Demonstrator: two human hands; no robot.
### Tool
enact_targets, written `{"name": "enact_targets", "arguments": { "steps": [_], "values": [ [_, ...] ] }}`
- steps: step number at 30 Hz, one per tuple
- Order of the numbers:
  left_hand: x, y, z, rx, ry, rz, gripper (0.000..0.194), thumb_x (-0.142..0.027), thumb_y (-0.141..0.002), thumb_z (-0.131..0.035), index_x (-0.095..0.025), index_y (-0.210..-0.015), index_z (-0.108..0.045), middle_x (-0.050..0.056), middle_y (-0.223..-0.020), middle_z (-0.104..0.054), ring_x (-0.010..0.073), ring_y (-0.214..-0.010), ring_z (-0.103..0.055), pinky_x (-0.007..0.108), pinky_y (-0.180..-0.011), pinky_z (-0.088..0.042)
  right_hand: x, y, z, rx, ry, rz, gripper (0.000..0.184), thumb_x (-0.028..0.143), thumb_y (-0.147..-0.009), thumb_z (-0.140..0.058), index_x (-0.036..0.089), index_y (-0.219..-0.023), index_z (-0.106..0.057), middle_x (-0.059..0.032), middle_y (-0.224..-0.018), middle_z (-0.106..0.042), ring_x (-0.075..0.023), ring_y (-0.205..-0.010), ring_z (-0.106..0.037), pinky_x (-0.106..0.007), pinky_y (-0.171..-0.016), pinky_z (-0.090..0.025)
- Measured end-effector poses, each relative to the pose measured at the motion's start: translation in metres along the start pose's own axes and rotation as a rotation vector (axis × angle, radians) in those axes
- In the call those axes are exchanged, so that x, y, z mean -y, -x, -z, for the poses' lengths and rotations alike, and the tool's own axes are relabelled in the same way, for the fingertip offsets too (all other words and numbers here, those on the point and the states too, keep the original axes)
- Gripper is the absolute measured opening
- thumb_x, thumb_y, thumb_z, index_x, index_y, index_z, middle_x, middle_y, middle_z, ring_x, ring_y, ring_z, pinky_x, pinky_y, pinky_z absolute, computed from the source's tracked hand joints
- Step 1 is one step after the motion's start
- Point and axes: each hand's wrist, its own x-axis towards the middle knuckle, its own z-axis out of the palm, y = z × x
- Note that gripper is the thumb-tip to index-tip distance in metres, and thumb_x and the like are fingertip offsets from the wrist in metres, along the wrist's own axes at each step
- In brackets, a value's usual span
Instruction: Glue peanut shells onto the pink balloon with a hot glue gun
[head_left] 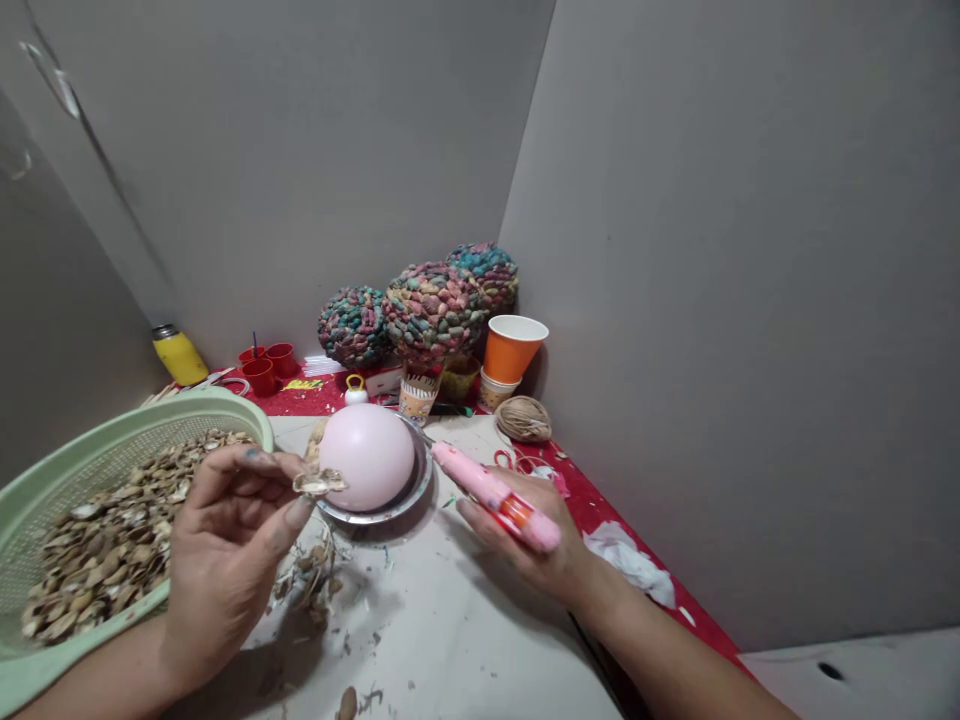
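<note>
My left hand pinches a small pale shell piece between thumb and fingers, right beside a pink balloon that rests in a shallow metal dish. My right hand lies on the table to the right of the dish, fingers wrapped under a pink glue gun whose nozzle points up and left toward the balloon. A green plastic basket full of shell pieces sits at the left, under my left forearm.
Three shell-covered coloured balls stand at the back by the wall corner, with an orange paper cup, a twine ball, red cups, a yellow bottle and crumpled tissue. Grey walls close in behind and at right.
</note>
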Motion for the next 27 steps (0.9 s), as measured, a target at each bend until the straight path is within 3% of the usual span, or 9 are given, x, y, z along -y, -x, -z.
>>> {"name": "enact_targets", "arguments": {
  "steps": [3,6,9,14,17,21,24,27],
  "values": [
    [-0.006,0.002,0.002,-0.022,0.023,-0.040,0.030,-0.017,-0.074,-0.084,-0.027,-0.096,-0.066,-0.003,-0.092,-0.075,0.0102,-0.085,-0.071,0.015,-0.082,-0.060,-0.014,-0.005,0.000,0.084,0.228,-0.192,0.038,0.047,-0.094,-0.053,0.022,-0.066,-0.047,-0.0006,-0.062,-0.055,-0.0157,-0.055,-0.047,-0.029,-0.055,-0.030],
    [-0.007,0.001,0.003,-0.047,0.035,-0.062,0.029,-0.016,-0.075,-0.084,-0.027,-0.095,-0.066,-0.003,-0.093,-0.075,0.0099,-0.086,-0.071,0.014,-0.083,-0.059,-0.026,-0.006,-0.002,0.245,0.436,-0.329,0.028,0.042,-0.089,-0.061,0.021,-0.074,-0.051,-0.0024,-0.074,-0.062,-0.0171,-0.063,-0.053,-0.029,-0.057,-0.025],
    [-0.005,-0.001,0.003,-0.065,0.043,-0.066,0.027,-0.017,-0.075,-0.083,-0.027,-0.094,-0.066,-0.003,-0.093,-0.074,0.0097,-0.087,-0.070,0.013,-0.083,-0.059,-0.033,-0.003,-0.004,0.370,0.515,-0.378,0.019,0.037,-0.084,-0.066,0.019,-0.085,-0.059,-0.0061,-0.087,-0.067,-0.0208,-0.075,-0.060,-0.028,-0.059,-0.026],
    [-0.006,-0.002,0.003,-0.055,0.071,-0.076,0.026,-0.016,-0.077,-0.081,-0.027,-0.095,-0.066,-0.003,-0.093,-0.073,0.0106,-0.086,-0.070,0.015,-0.082,-0.059,-0.034,0.001,0.003,0.496,0.544,-0.380,0.029,0.042,-0.082,-0.070,0.017,-0.097,-0.067,-0.0105,-0.098,-0.069,-0.0263,-0.086,-0.064,-0.029,-0.065,-0.035],
    [-0.009,-0.001,0.003,-0.043,0.100,-0.085,0.026,-0.016,-0.078,-0.081,-0.028,-0.095,-0.065,-0.003,-0.094,-0.073,0.0109,-0.086,-0.071,0.016,-0.082,-0.059,-0.025,-0.001,0.014,0.513,0.540,-0.328,0.033,0.042,-0.083,-0.070,0.016,-0.104,-0.067,-0.0125,-0.105,-0.068,-0.0283,-0.092,-0.065,-0.033,-0.072,-0.043],
    [-0.009,-0.001,0.004,-0.037,0.116,-0.104,0.027,-0.015,-0.077,-0.080,-0.027,-0.096,-0.065,-0.004,-0.094,-0.072,0.0111,-0.086,-0.071,0.017,-0.082,-0.060,0.000,-0.020,0.017,0.291,0.381,-0.115,0.038,0.038,-0.090,-0.065,0.018,-0.122,-0.060,-0.0138,-0.121,-0.064,-0.0295,-0.107,-0.063,-0.043,-0.088,-0.050],
    [-0.008,-0.001,0.005,-0.058,0.095,-0.106,0.028,-0.015,-0.076,-0.081,-0.027,-0.095,-0.065,-0.003,-0.094,-0.072,0.0123,-0.086,-0.071,0.019,-0.081,-0.061,0.015,-0.046,0.004,0.216,0.191,0.090,0.061,0.041,-0.087,-0.071,0.023,-0.140,-0.047,-0.0146,-0.141,-0.052,-0.0305,-0.131,-0.049,-0.051,-0.107,-0.042],
    [-0.007,-0.002,0.006,-0.088,0.074,-0.096,0.027,-0.018,-0.077,-0.081,-0.029,-0.096,-0.065,-0.002,-0.094,-0.072,0.0132,-0.086,-0.070,0.020,-0.082,-0.061,0.018,-0.078,-0.017,0.297,0.089,0.165,0.092,0.048,-0.077,-0.081,0.023,-0.152,-0.034,-0.0172,-0.159,-0.030,-0.0328,-0.147,-0.028,-0.054,-0.117,-0.029]
  ]
}}
